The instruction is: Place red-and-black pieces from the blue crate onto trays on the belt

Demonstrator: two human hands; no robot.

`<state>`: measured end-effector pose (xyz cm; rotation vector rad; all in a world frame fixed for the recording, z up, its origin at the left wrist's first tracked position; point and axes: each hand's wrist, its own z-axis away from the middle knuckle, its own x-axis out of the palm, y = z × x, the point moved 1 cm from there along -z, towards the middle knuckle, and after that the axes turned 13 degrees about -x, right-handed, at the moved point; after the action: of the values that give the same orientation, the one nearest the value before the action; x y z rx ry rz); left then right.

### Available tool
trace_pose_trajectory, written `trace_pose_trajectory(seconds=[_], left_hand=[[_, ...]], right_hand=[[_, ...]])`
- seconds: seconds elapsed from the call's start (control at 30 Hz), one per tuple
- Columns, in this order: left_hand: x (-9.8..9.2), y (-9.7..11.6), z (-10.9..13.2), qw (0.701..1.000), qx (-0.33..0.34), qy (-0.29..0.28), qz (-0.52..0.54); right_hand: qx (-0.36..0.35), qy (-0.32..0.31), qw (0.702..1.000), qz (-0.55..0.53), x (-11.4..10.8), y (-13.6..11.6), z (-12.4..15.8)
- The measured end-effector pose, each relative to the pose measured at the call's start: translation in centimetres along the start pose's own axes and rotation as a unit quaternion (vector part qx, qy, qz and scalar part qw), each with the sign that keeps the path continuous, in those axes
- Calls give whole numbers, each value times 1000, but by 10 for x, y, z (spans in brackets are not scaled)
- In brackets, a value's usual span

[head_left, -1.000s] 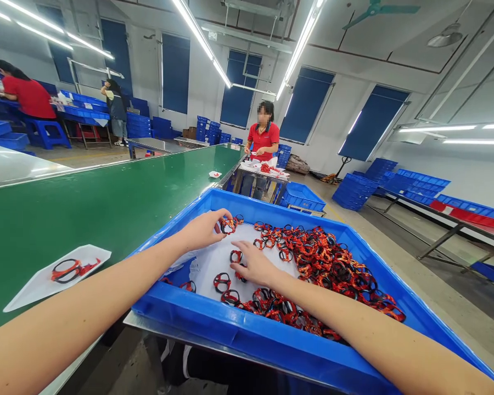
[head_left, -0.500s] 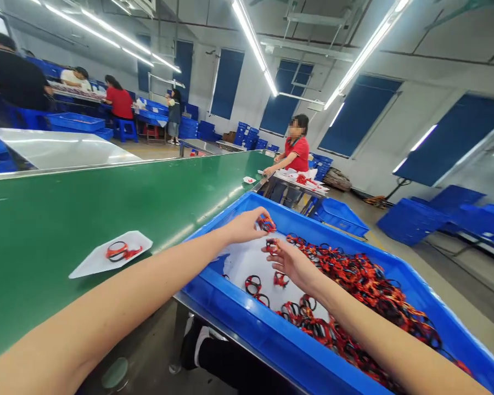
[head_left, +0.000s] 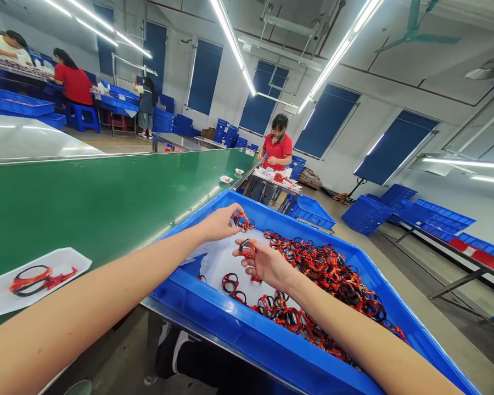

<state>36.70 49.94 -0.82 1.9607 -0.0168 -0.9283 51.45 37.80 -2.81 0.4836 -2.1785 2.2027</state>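
Observation:
A large blue tray [head_left: 247, 323] in front of me holds a heap of several red-and-black woven bracelets [head_left: 333, 274] and a white sheet [head_left: 218, 260] at its left end. My left hand [head_left: 220, 222] is closed in a pinch on one red-and-black bracelet [head_left: 242, 221] above the tray. My right hand [head_left: 267, 263] is just below it, fingers curled round another bracelet [head_left: 247, 248]. A few loose bracelets [head_left: 230, 282] lie on the white sheet beneath my hands.
A green conveyor belt [head_left: 107, 192] runs along my left, carrying a white card with a bracelet [head_left: 33, 280] and another far card [head_left: 226, 179]. A person in a red shirt [head_left: 276, 151] works at a table ahead. More people sit far left. Stacked blue crates [head_left: 366, 214] stand at the right.
My right hand has lifted off the white sheet with a bracelet and come up close under my left hand, which still pinches its bracelet. The camera view has swung about.

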Motion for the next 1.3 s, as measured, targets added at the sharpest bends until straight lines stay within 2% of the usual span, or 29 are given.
trace_pose_trajectory(seconds=[0.17, 0.33, 0.43, 0.57, 0.73, 0.8, 0.93, 1.13, 1.3], left_hand=[[-2, 3, 2, 999, -12, -8, 30], [-1, 7, 2, 993, -60, -18, 100], [-2, 9, 0, 977, -98, -50, 184], [-11, 11, -2, 941, -126, -84, 303], [-16, 12, -1, 917, -145, -101, 357], [-13, 15, 2, 920, -148, -128, 339], [-7, 21, 10, 947, -129, -194, 220], [-4, 18, 10, 961, -83, -243, 101], [5, 10, 8, 967, -37, -249, 32]], right_hand=[[3, -8, 1000, -6, -1, 1, 0], [7, -12, 1000, -4, -1, 0, 1], [7, -3, 1000, 15, 0, 0, 1], [6, 14, 1000, 8, -1, 2, 0], [18, 33, 998, -42, -3, 6, -3], [26, 45, 997, -50, -4, 7, -4], [49, 73, 994, -64, -3, 7, -5], [100, 122, 986, -61, -3, 9, -6], [116, 137, 983, -45, 0, 13, -7]])
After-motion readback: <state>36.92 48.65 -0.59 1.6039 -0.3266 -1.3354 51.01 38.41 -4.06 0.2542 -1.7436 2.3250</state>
